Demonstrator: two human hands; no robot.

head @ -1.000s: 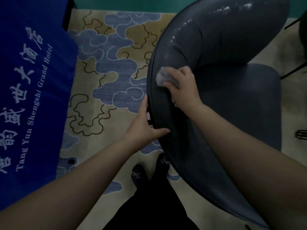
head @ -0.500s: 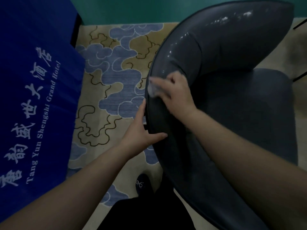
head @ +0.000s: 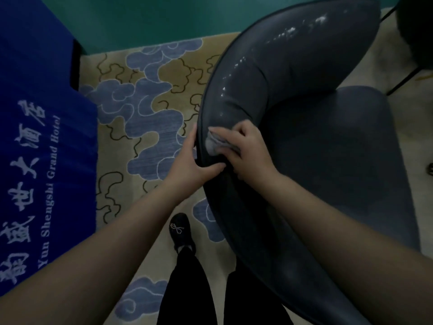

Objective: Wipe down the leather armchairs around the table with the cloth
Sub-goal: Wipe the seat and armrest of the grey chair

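A right hand (head: 246, 148) bunches a small pale-grey cloth (head: 214, 144) against the curved rim of a dark grey leather armchair (head: 293, 73) — fingers curled around it for pressure. The left hand (head: 189, 165) clasps the rim just beside it, thumb over the top, apparently steadying the chair.

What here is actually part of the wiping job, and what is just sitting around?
Part of the job:
- leather armchair
- cloth, held by the right hand
- left hand, gripping the chair's edge

Just there:
- blue table cover with hotel lettering
- patterned carpet
- dark chair at far right
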